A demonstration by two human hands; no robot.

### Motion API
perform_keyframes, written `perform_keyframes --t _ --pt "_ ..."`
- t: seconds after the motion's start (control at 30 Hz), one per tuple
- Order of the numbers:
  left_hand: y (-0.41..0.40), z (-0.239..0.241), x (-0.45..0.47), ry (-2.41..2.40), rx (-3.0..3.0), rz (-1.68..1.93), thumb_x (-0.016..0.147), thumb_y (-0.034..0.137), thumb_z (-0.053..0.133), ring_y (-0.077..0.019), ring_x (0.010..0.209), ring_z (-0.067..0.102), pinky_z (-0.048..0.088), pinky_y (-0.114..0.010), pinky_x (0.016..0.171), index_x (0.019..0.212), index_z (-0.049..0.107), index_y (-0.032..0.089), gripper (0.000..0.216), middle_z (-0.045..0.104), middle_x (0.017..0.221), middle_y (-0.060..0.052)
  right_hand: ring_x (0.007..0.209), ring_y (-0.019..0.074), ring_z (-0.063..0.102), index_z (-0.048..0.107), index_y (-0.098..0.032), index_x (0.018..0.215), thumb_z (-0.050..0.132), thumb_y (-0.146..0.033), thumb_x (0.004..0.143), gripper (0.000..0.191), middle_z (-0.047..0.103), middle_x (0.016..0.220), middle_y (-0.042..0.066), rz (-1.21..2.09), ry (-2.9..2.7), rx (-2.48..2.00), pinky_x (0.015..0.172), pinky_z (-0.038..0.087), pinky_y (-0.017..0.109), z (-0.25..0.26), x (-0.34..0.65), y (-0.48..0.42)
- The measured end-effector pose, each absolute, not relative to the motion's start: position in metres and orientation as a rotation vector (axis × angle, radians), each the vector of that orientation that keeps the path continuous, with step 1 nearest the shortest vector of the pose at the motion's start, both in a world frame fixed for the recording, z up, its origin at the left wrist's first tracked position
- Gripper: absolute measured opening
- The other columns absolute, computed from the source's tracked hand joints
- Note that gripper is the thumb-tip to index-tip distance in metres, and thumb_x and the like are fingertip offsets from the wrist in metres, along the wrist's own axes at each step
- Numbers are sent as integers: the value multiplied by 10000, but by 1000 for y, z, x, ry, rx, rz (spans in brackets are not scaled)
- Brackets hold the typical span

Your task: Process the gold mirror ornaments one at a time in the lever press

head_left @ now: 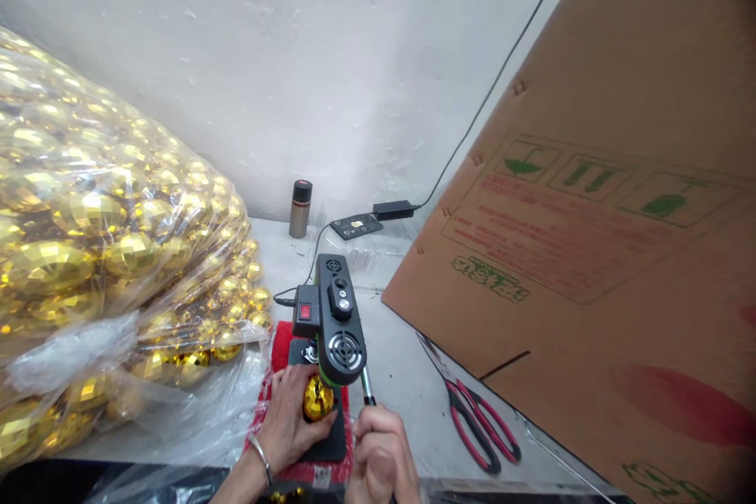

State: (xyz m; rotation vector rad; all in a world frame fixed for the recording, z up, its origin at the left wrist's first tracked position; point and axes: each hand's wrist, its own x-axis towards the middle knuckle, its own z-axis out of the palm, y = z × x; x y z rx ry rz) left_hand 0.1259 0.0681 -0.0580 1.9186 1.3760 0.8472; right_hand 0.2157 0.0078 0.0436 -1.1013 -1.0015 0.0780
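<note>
Step in hand, as judged: pressing stage, workpiece seated. Gold ball (317,399) sits on the black base plate (331,445), under the head of the small bench press (336,323), at 6 o'clock of it.

Left hand (287,429): fingers curled about the ball's 9 o'clock side, steadying it.

Right hand (381,453): fist closed round the lever (367,387).

Next move calls for the ball kept centred and the fingers clear of the head.

Bag of gold balls (106,252) at 9 o'clock, scissors (478,425) on the tabletop (402,362) at 4 o'clock.
</note>
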Motion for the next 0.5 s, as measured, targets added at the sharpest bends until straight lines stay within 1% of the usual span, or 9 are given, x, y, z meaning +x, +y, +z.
perform_keyframes --t 0.1,0.17,0.43,0.5 --pt "68 -60 126 1371 1918 867 762 374 786 -326 1004 651 449 -484 921 1125 670 218 411 736 1069 -87 651 81 483 437 -201 654 380 -384 1103 489 513 725 -66 59 -987 -1070 885 457 270 44 214 11" --pt "68 -62 126 1370 1919 876 772 377 777 -322 1006 651 446 -482 925 1127 666 222 403 736 1070 -85 658 80 478 438 -202 657 368 -361 1107 482 505 731 -66 60 -980 -1069 930 453 274 43 212 12" --pt "69 -63 127 1373 1918 843 769 375 778 -330 1007 632 438 -505 936 1136 654 198 427 724 1080 -99 680 96 475 450 -208 671 373 -355 1103 463 520 744 -54 84 -1001 -1070 950 447 297 38 214 9" --pt "69 -62 127 1378 1918 841 765 374 781 -330 1007 630 438 -503 935 1142 651 202 435 722 1080 -98 684 101 477 448 -210 676 366 -355 1105 460 519 748 -52 90 -1012 -1055 935 446 301 36 214 9"
